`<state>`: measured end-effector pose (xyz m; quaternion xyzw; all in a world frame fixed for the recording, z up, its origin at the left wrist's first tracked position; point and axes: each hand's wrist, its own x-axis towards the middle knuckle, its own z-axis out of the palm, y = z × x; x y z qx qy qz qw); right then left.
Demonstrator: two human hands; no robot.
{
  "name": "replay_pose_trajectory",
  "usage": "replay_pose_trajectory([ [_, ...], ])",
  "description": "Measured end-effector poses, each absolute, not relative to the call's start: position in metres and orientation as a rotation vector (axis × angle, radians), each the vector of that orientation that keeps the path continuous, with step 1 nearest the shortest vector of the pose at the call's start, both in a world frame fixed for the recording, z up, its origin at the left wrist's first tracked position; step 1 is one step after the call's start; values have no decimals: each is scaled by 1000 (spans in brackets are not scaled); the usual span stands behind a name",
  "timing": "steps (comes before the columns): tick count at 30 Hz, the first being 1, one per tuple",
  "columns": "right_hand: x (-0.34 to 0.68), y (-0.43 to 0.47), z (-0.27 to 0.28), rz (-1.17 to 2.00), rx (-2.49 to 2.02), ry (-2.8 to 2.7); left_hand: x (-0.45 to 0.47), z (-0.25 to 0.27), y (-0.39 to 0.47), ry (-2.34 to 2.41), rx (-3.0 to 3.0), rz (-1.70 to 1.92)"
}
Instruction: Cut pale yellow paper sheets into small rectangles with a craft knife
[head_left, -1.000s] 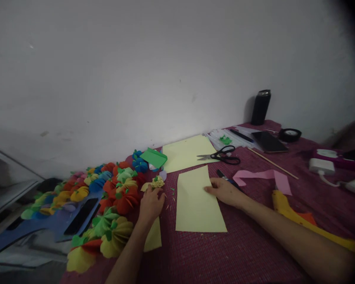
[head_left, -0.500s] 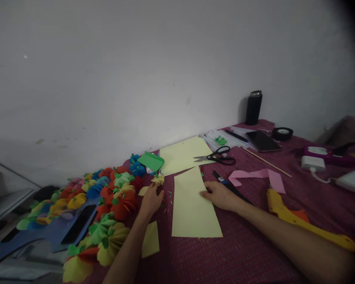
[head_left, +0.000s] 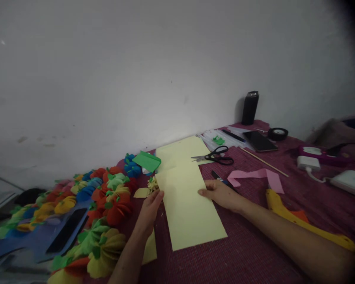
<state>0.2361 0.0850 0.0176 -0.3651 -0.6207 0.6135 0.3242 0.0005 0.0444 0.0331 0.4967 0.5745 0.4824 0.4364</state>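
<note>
A pale yellow sheet of paper (head_left: 192,209) lies between my two hands, tilted slightly and overlapping another yellow sheet behind it. My right hand (head_left: 221,194) pinches its right edge, thumb on top. At the left edge, my left hand (head_left: 150,209) closes thumb and fingers on the paper. Beyond the left fingers sits a small heap of yellow paper scraps (head_left: 152,184), beside a cut yellow piece (head_left: 141,193). Another yellow piece (head_left: 150,250) shows partly under my left forearm. Black-handled scissors (head_left: 217,156) rest on the rear yellow sheet (head_left: 177,152).
Colourful paper pumpkins (head_left: 106,197) crowd the left side, near a dark phone (head_left: 66,230). Green paper (head_left: 147,161) lies at the back. On the right are a pink strip (head_left: 251,174), a yellow glue gun (head_left: 307,225), a wooden stick (head_left: 263,161), black tape (head_left: 278,133) and a black bottle (head_left: 250,108).
My left hand has left the yellow scraps and taken the sheet's left edge. The sheet has turned a little, its top shifting left over the rear sheet. My right hand keeps its grip.
</note>
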Motion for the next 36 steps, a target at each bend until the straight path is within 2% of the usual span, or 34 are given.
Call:
replay_pose_trajectory([
  [3,235,83,18,1630,-998,-1613,-6,36,43,1422,1216,1152],
  [7,238,84,19,1570,-1070,-1631,-32,44,45,1703,1296,1511],
  [12,247,87,25,1511,-1159,-1612,-48,51,45,1721,1314,1768],
  [20,268,100,38,1375,-1196,-1384,-45,50,45,1697,1334,1855],
  [25,266,99,45,1410,-1182,-1236,-39,48,45,1603,1214,1651],
  [30,249,83,38,1635,-1087,-1446,-12,45,35,1271,1051,1179],
  [36,235,73,23,1708,-1039,-1630,3,37,28,1195,1012,958],
])
